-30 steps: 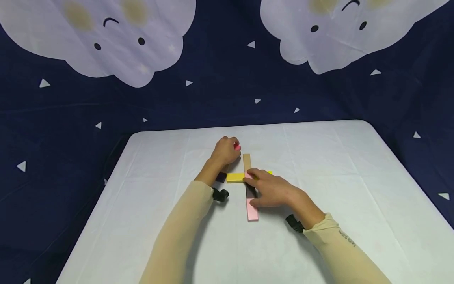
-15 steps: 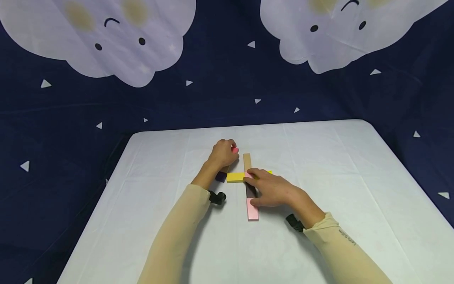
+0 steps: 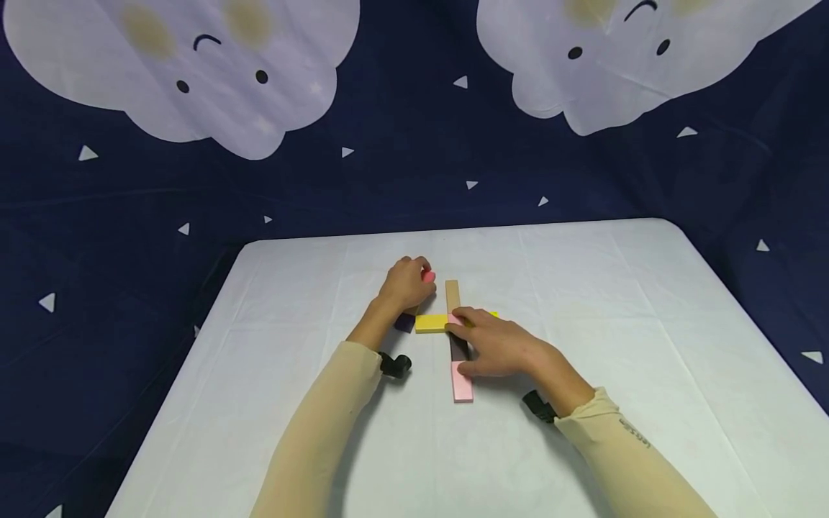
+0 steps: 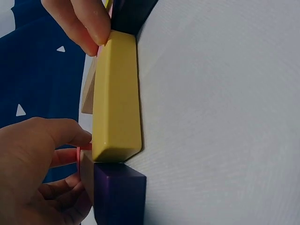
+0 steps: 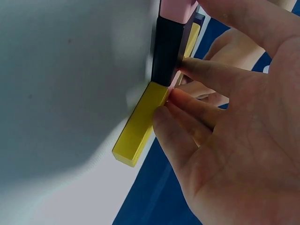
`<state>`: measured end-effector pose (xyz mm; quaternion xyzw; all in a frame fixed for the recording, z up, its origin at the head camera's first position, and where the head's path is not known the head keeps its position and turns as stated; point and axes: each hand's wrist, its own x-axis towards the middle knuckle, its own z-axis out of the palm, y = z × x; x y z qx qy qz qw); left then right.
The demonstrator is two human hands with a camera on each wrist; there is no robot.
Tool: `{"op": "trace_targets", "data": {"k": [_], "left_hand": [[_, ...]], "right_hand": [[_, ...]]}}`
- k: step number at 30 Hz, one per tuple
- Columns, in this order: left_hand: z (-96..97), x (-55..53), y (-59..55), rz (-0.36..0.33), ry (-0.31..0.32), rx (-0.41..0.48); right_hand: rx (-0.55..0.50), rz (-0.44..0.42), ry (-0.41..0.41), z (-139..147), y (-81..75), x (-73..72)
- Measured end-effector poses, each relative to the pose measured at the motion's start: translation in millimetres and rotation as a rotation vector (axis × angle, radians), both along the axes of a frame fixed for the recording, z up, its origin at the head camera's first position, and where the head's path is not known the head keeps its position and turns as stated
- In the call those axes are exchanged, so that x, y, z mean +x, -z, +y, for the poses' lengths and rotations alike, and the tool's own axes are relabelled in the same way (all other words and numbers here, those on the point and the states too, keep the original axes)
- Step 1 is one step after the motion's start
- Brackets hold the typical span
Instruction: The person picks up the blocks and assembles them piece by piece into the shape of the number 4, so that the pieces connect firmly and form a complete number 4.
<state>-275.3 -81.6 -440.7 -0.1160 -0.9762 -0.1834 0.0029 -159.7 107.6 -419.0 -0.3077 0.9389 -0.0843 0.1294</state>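
Note:
My left hand (image 3: pixel 404 283) holds a pinkish-red block (image 3: pixel 428 276) between curled fingers and thumb, low over the table. Just below that hand, a wooden block and a dark purple block (image 4: pixel 119 194) lie at the end of a yellow block (image 3: pixel 430 324). Relaxed, spread fingers of my right hand (image 3: pixel 497 344) rest on the middle of a cross of blocks, partly covering a pink one there. From the middle, a wooden block (image 3: pixel 452 293) points away, a black block (image 3: pixel 458 349) and a light pink block (image 3: pixel 462 388) point nearer, and another yellow block (image 5: pixel 140 124) runs right.
The blocks lie on a table with a white cloth (image 3: pixel 291 388). Behind it hangs a dark blue curtain (image 3: pixel 401 194) with clouds and small triangles. Small black wrist cameras (image 3: pixel 396 365) sit under both forearms, close above the cloth.
My left hand has shifted slightly left and nearer with the pinkish-red block, mostly in the first half second. My right hand and the cross of blocks stay in place.

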Motion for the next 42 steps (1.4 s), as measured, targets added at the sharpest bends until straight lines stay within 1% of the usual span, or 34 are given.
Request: {"op": "trace_targets", "data": {"k": [8,14,26,32,42], "left_hand": [[-0.5,2.4,1.0,0.018,0.010,-0.020],[-0.4,3.0,2.7,0.016,0.000,-0.036],[-2.4,6.7,2.5,0.038,-0.004,-0.018],[-1.5,5.8,3.4,0.042,-0.004,-0.021],[-3.2,4.9,6.3,0.064,0.006,-0.011]], "right_hand": [[-0.005,0.000,0.001,1.2,-0.2,0.5],[-0.005,0.000,0.002,1.6,0.5,0.7],[-0.001,0.004,0.005,1.6,1.9,0.3],[-0.015,0.008,0.003,2.6,0.0,0.6],[-0.021,0.009,0.005,3.2,2.4,0.4]]}}
